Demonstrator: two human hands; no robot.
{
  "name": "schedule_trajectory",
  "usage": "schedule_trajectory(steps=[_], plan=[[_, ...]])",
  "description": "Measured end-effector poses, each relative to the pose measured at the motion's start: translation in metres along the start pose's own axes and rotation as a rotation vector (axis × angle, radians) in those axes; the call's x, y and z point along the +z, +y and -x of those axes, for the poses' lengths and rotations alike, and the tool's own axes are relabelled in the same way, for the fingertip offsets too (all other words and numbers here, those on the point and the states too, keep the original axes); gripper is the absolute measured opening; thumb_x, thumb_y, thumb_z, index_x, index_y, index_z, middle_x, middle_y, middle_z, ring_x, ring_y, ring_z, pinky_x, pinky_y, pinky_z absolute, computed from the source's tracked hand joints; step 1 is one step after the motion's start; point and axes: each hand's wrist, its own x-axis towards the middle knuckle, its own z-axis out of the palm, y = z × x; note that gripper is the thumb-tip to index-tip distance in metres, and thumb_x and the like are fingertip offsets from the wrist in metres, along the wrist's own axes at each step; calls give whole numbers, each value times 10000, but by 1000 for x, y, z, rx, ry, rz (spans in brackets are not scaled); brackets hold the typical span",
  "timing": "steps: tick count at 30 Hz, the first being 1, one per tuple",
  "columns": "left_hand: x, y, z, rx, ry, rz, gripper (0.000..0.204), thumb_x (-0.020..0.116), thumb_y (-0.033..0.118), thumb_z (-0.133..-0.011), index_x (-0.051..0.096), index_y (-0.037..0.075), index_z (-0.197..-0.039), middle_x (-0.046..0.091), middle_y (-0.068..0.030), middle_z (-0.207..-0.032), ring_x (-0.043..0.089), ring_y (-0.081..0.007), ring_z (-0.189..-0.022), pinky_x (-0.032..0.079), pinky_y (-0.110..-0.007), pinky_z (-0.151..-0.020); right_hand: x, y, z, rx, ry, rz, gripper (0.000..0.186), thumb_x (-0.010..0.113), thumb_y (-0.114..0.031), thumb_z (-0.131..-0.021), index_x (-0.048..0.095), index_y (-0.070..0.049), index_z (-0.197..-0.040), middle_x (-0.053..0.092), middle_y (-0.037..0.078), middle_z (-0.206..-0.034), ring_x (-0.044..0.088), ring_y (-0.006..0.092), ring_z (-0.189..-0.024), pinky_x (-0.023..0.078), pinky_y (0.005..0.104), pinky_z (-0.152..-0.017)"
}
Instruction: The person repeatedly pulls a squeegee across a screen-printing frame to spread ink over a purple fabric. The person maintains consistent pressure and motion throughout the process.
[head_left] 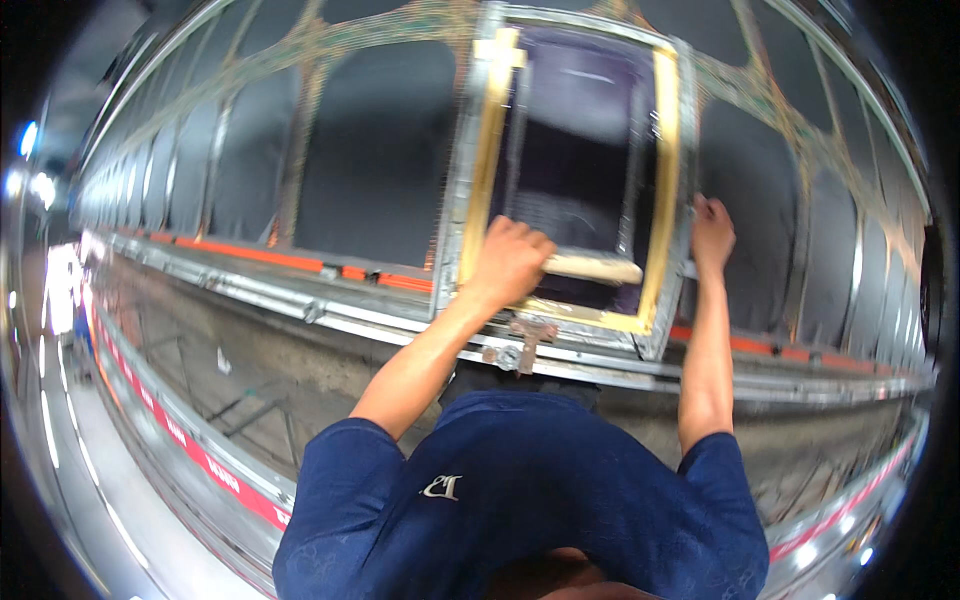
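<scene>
Bar, pale and straight, lies clamped in the left hand, inside the near end of a silver rectangular metal frame; the right hand curls at its right side, grip unclear.

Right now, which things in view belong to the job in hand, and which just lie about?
In use: pale bar in the left hand; metal frame by the right hand; dark sheet beneath.

Apparently just around: white scrap; red-striped rail.

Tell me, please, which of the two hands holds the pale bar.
The left hand: it grips the left part of the pale bar. The right hand is away from the bar, beside the frame's right edge.
</scene>
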Motion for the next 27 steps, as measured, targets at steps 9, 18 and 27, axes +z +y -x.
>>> schedule_trajectory(steps=[9,18,27], plan=[[-33,-32,44,-38,148,96,375,808,116,-625,691,147,-980,710,28,-1006,637,-215,-917,450,-401,-857,-36,-79,10,-20,60,-193,325,680,-319,-954,696,5,-964,683,148,-818,619,227,-766,493,371,-764],[-124,-251,170,-50,176,-38,333,776,100,-669,723,143,-994,744,-1,-975,665,-248,-858,472,-411,-807,144,-275,111,-14,67,-403,284,695,-297,-913,669,-15,-893,678,145,-781,681,302,-764,513,402,-733],[-113,-258,256,110,202,-94,350,730,81,-627,672,98,-972,689,1,-1013,581,-201,-761,421,-375,-726,158,-309,123,49,24,-365,289,673,-314,-934,657,-26,-915,694,142,-791,697,333,-760,517,404,-722]])
